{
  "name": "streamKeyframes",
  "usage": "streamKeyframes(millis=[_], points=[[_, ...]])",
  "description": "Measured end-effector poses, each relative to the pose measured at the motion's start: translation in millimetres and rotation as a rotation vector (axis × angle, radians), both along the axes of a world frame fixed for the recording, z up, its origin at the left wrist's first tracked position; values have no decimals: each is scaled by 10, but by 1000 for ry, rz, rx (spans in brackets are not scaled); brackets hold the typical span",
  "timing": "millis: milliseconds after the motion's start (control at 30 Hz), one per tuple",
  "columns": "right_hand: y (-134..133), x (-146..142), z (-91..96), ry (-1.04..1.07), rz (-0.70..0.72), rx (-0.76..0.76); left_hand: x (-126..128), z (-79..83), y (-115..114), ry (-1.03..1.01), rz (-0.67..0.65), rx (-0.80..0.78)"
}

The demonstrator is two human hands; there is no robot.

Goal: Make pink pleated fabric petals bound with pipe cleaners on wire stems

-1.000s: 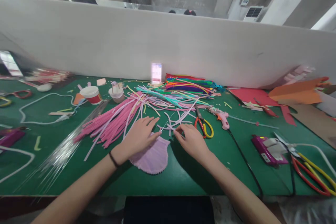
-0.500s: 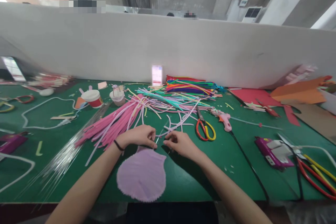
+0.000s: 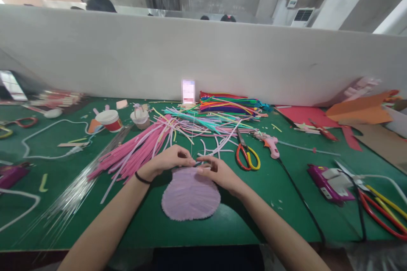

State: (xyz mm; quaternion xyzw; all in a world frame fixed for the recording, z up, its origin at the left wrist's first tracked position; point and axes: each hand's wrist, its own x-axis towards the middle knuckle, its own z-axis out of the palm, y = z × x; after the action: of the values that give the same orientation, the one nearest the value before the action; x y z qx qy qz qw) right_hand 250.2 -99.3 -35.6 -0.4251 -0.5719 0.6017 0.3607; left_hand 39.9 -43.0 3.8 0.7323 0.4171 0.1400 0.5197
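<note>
A lilac fuzzy piece [image 3: 191,197], shell-shaped with a narrow top, lies on the green table in front of me. At its top edge my left hand [image 3: 173,157] is closed, thumb and forefinger pinched together. My right hand [image 3: 218,172] grips the upper right corner with its thumb on the near face and fingers curled behind. A thin wire [image 3: 193,133] rises from between the fingertips; which hand holds it I cannot tell. Just beyond lie loose lilac pipe cleaners [image 3: 219,148] and a bundle of pink ones [image 3: 136,150].
Scissors [image 3: 248,156] and a pink glue gun [image 3: 271,146] with a black cord lie to the right. A purple power strip [image 3: 329,186] is farther right. Thin clear rods [image 3: 74,192], a paper cup [image 3: 110,120] and a white cable [image 3: 52,123] occupy the left. A white partition [image 3: 143,55] stands behind.
The lilac piece has shifted right and up, turning so its narrow top is between my hands. Both hands have come together onto its top edge. The wire now stands upright.
</note>
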Motion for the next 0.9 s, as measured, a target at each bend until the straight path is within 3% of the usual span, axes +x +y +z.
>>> streamKeyframes(millis=[100,300,500,700,900], points=[[-30,18,-3,-110,33,26,22,-35,0,-39,52,1],[-19,26,-29,0,35,18,14,-31,0,-109,16,-81],[-19,47,-32,-10,-5,-6,0,0,-11,-64,81,-54],[-10,62,-20,-47,4,33,40,2,-24,-48,57,-7],[-3,63,-29,3,-47,-13,112,-40,-36,-149,176,-51]])
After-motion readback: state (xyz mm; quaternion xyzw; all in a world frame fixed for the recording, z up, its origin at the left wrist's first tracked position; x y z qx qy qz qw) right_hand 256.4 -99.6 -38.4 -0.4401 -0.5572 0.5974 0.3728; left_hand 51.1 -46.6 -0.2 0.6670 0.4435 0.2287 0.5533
